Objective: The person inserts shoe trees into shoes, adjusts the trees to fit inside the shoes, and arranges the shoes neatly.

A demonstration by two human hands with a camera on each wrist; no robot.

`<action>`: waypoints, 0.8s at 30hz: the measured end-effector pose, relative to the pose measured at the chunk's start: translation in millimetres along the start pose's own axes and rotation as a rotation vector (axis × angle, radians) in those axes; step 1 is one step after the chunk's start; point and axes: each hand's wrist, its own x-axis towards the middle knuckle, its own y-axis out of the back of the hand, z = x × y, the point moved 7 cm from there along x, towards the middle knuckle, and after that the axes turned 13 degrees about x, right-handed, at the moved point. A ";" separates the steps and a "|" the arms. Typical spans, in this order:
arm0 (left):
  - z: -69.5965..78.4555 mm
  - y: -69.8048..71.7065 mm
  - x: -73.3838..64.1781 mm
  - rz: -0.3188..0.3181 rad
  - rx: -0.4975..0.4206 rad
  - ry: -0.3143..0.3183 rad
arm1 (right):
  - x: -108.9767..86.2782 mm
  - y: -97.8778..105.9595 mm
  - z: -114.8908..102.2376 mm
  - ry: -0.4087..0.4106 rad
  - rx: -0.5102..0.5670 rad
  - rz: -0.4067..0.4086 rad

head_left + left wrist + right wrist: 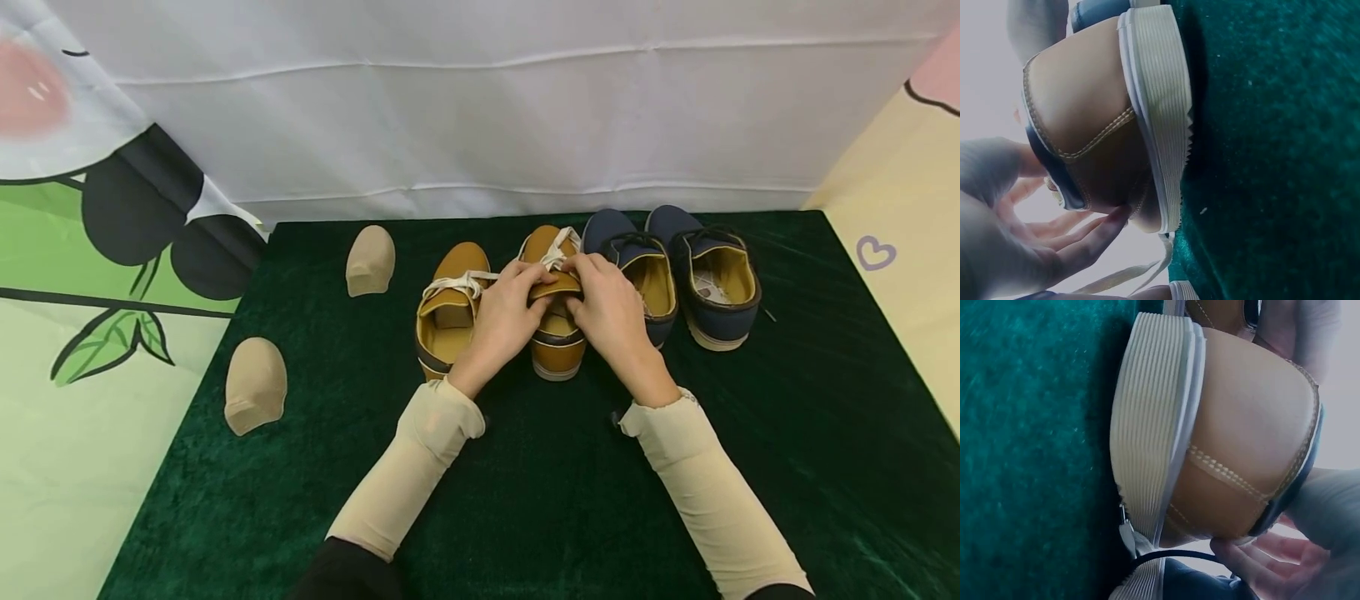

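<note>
A tan lace-up shoe (557, 360) with white laces stands on the dark green cloth, its heel facing me. The left hand (508, 312) pinches the left side of its tongue (557, 288) between thumb and fingers. At the tongue's right side, the right hand (611, 310) pinches it too. The tongue is lifted over the shoe's opening, and the hands partly cover the shoe's sides. Both wrist views show the tan heel (1079, 87) and ribbed pale sole (1147, 412) close up, with fingers along the collar. A matching tan shoe (442, 329) stands just left of the left hand.
Two navy shoes (723, 308) with dark laces stand side by side, right of the right hand. Beige toe-shaped inserts (371, 260) lie on the left of the green cloth (525, 508), one farther back and one nearer. A white curtain (465, 133) hangs behind.
</note>
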 end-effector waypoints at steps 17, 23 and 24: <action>1.3 -2.6 8.9 0.030 0.073 -0.028 | 0.6 -2.7 -0.4 -0.019 0.002 -0.112; 3.0 -3.6 9.0 0.064 0.105 -0.031 | 2.0 -2.5 2.1 -0.032 0.015 -0.080; 2.9 -4.0 9.0 0.066 0.103 -0.030 | 2.1 -2.6 2.6 -0.038 0.016 -0.073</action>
